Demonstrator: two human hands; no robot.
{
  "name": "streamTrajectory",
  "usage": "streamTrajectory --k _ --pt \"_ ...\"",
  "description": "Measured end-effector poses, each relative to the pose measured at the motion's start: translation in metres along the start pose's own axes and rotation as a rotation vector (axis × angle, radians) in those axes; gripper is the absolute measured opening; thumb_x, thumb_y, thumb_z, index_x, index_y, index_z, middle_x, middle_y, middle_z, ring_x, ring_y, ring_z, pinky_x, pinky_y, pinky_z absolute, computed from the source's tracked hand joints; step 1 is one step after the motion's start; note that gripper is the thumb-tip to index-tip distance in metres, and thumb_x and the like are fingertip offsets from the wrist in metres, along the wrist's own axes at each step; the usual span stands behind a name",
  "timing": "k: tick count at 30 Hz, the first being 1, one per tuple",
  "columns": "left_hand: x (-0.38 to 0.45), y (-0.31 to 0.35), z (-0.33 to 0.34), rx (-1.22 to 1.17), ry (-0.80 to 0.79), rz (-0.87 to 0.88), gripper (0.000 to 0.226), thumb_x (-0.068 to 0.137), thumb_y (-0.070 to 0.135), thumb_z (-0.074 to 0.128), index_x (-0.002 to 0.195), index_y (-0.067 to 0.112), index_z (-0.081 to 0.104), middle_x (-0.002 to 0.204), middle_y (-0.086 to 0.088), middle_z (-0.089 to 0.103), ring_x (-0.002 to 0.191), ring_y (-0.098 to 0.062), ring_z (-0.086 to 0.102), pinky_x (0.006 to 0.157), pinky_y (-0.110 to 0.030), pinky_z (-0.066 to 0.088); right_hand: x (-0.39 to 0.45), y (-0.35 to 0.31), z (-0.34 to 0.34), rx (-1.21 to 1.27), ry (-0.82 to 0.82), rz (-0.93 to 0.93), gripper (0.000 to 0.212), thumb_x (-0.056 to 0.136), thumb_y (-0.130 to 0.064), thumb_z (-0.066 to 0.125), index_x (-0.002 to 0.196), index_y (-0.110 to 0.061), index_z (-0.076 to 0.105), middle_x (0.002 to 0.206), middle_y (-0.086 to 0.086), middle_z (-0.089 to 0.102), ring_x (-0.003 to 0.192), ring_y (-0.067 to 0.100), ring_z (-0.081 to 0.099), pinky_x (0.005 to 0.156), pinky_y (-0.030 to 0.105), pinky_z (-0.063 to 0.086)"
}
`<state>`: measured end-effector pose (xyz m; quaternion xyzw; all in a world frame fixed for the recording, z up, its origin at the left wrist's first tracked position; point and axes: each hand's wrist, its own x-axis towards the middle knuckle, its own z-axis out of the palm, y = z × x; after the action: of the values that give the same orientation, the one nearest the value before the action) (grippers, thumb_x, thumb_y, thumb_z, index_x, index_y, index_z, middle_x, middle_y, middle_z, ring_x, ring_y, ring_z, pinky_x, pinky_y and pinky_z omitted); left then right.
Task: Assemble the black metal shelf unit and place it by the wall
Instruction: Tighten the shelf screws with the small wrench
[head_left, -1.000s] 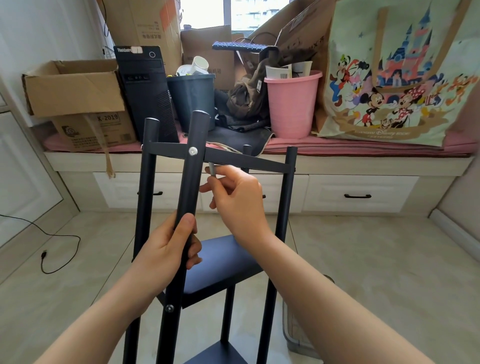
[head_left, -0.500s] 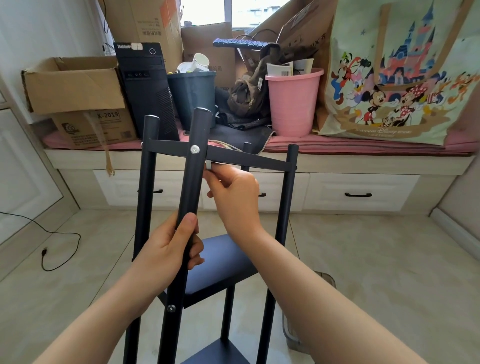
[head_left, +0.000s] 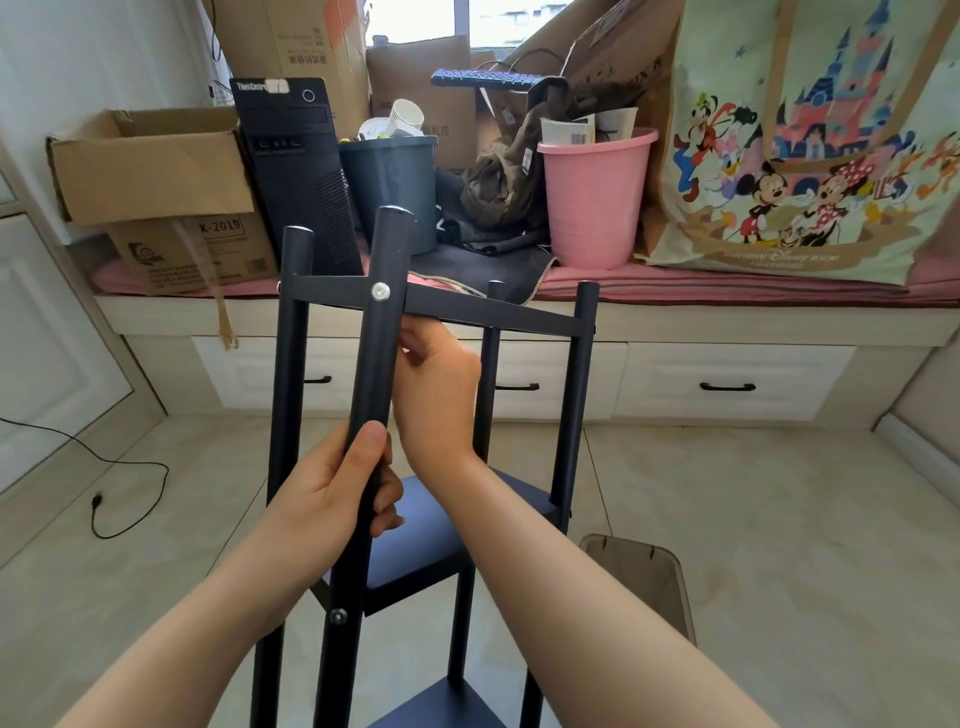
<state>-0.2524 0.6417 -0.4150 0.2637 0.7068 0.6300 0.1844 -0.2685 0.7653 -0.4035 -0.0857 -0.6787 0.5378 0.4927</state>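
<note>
You are holding the black shelf unit (head_left: 519, 312) upright on the floor before the window seat, likely so the top screw (head_left: 380, 291) can be tightened; your left hand (head_left: 332, 493) is wrapping its grip around the near post (head_left: 376, 364) to steady it; your right hand (head_left: 436, 374) is reaching behind that post under the top frame, fingers curled, and I cannot tell what they are grasping.

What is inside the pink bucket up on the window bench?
Papers or card packaging with a barcode label stick up above the rim of the pink bucket. A brown garment leans against its left side. Anything lower inside is hidden by the opaque wall.
</note>
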Motion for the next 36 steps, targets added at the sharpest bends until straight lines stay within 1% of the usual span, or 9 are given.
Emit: streamTrajectory --k 4,7,10,14,18,21,26,30,36 --pt "0.004 -0.004 -0.006 -0.012 -0.006 0.011 0.057 0.078 0.064 0.046 0.09 0.008 0.052 0.059 0.0 0.049 0.052 -0.016 0.047 0.069 -0.031 0.061 -0.003 0.003 -0.001 -0.018 -0.102 0.078 0.009 0.096 -0.009 0.059 0.088 -0.013 0.064 0.073 -0.01 0.065 0.065 0.002 0.063 0.058 0.015 0.05" --pt "0.007 -0.008 -0.012 -0.018 -0.008 0.01 0.057 0.078 0.067 0.048 0.089 0.011 0.053 0.06 -0.001 0.049 0.053 -0.018 0.046 0.07 -0.033 0.059 -0.004 0.005 -0.006 -0.059 -0.2 0.132 0.013 0.099 -0.013 0.056 0.092 -0.006 0.065 0.077 0.0 0.068 0.055 0.005 0.06 0.058 0.021 0.05" --pt "0.008 -0.01 -0.017 -0.017 -0.024 0.008 0.052 0.079 0.068 0.048 0.085 0.018 0.055 0.061 0.0 0.05 0.054 -0.017 0.047 0.072 -0.034 0.059 -0.002 0.0 -0.014 -0.094 -0.239 0.129 0.016 0.099 -0.013 0.056 0.094 -0.006 0.07 0.078 -0.003 0.07 0.057 0.007 0.062 0.059 0.015 0.048" --pt "0.01 -0.01 -0.018 -0.029 -0.027 0.019 0.049 0.079 0.068 0.048 0.083 0.02 0.056 0.061 0.0 0.049 0.053 -0.017 0.047 0.069 -0.033 0.058 0.003 -0.01 -0.024 -0.117 -0.3 0.155 0.019 0.097 -0.014 0.058 0.093 -0.005 0.074 0.079 -0.001 0.074 0.071 0.013 0.066 0.073 0.031 0.055" --pt "0.009 -0.009 -0.017 -0.034 -0.017 0.011 0.055 0.08 0.065 0.048 0.088 0.011 0.051 0.061 -0.002 0.048 0.053 -0.018 0.046 0.068 -0.03 0.056 0.008 -0.018 -0.032 -0.17 -0.307 0.173 0.021 0.094 -0.022 0.066 0.077 -0.014 0.075 0.07 -0.008 0.054 0.072 0.012 0.049 0.068 0.025 0.037" --pt "0.007 -0.008 -0.015 -0.035 -0.014 -0.001 0.054 0.08 0.064 0.047 0.088 0.011 0.051 0.061 -0.002 0.047 0.053 -0.019 0.046 0.068 -0.032 0.057 0.012 -0.022 -0.036 -0.132 -0.314 0.184 0.02 0.094 -0.02 0.066 0.08 -0.011 0.077 0.063 0.001 0.06 0.066 0.012 0.051 0.066 0.029 0.043" --pt "0.007 -0.007 -0.015 -0.029 -0.021 -0.015 0.055 0.078 0.065 0.048 0.088 0.01 0.051 0.061 -0.002 0.045 0.054 -0.018 0.044 0.073 -0.037 0.058 0.009 -0.022 -0.038 -0.197 -0.286 0.131 0.024 0.097 -0.017 0.061 0.085 -0.006 0.078 0.064 0.002 0.071 0.055 0.0 0.055 0.062 0.012 0.044" --pt "0.007 -0.008 -0.016 -0.035 -0.022 -0.015 0.055 0.079 0.065 0.049 0.089 0.011 0.052 0.062 -0.003 0.045 0.054 -0.019 0.044 0.073 -0.038 0.058 0.009 -0.02 -0.037 -0.168 -0.3 0.146 0.022 0.097 -0.014 0.059 0.092 -0.004 0.077 0.069 0.005 0.073 0.049 0.004 0.06 0.057 0.014 0.048" --pt "0.006 -0.01 -0.019 -0.025 -0.037 -0.013 0.055 0.078 0.066 0.049 0.088 0.013 0.053 0.063 -0.003 0.045 0.056 -0.019 0.045 0.07 -0.031 0.058 0.005 -0.015 -0.031 -0.092 -0.292 0.144 0.021 0.099 -0.013 0.057 0.1 -0.002 0.074 0.069 0.003 0.07 0.055 0.011 0.068 0.049 0.023 0.054"
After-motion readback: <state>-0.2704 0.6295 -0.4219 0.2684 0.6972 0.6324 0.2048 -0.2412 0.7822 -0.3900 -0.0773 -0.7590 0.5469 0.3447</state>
